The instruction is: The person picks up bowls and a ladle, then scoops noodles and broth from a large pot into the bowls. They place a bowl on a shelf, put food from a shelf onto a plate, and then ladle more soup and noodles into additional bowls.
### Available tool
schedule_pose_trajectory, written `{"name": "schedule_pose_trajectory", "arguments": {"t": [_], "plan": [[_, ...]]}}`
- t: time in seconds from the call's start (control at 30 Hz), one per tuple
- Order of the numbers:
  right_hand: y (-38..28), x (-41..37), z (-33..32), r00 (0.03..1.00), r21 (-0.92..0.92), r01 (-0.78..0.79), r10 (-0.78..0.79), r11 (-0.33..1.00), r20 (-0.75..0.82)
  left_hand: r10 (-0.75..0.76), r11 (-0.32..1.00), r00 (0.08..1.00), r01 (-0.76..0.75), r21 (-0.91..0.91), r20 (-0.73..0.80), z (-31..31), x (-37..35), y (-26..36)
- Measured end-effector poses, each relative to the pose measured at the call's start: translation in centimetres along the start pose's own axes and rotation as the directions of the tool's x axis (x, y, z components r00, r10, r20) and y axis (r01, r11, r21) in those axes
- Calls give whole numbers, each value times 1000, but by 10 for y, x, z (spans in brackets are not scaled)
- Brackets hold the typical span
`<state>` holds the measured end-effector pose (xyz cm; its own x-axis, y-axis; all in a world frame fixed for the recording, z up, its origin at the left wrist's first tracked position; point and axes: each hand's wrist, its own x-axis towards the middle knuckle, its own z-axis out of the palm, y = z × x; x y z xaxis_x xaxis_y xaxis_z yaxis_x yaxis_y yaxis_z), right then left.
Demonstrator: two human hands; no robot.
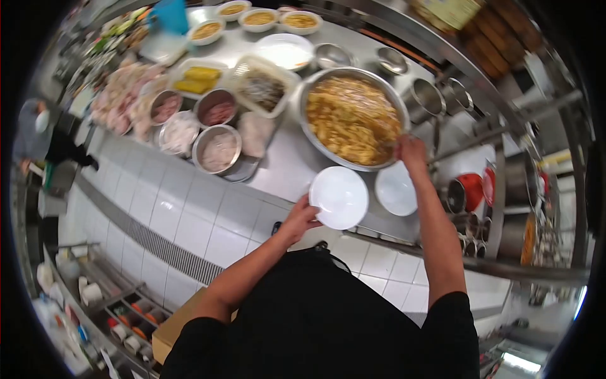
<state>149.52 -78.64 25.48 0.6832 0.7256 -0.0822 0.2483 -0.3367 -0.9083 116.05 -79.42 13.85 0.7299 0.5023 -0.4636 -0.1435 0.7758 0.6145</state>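
My left hand [301,219] grips the edge of a white bowl [339,198] in front of my body, thumb over its rim. Just beyond it stands a large steel basin [305,117] full of yellow-brown noodle-like food [350,114], with shiny, see-through patches on top. My right hand [411,153] is at the basin's near right rim, fingers closed. What they hold is hidden. Below that hand a second white bowl [396,189] rests on the steel counter, partly covered by my forearm.
Filled white bowls [259,20] stand at the back of the steel counter [284,158]. To the left are raw meat [129,95], steel pots [217,149] and a plastic basket [265,85]. Steel shelving with pots borders the right. Another person [47,136] is at far left.
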Motion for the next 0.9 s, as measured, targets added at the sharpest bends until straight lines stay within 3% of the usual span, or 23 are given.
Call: {"name": "schedule_pose_trajectory", "arguments": {"t": [0.27, 0.53, 0.8, 0.9], "plan": [[-40, -16, -29, 999, 21, 6, -5, 1000, -47, -99, 995, 994, 99, 0, -48, 14, -49, -1], [-52, -10, -53, 996, 23, 68, -67, 997, -53, 52, 998, 999, -52, -45, 2, 34, -60, 8], [-63, -4, -63, 991, 53, 114, -110, 992, -79, 34, 999, 999, -34, -40, 3, 37, -44, -1], [-45, -20, -41, 994, -58, 106, -106, 993, 7, 24, 998, 1000, -25, -58, -9, 34, -38, -11]]}}
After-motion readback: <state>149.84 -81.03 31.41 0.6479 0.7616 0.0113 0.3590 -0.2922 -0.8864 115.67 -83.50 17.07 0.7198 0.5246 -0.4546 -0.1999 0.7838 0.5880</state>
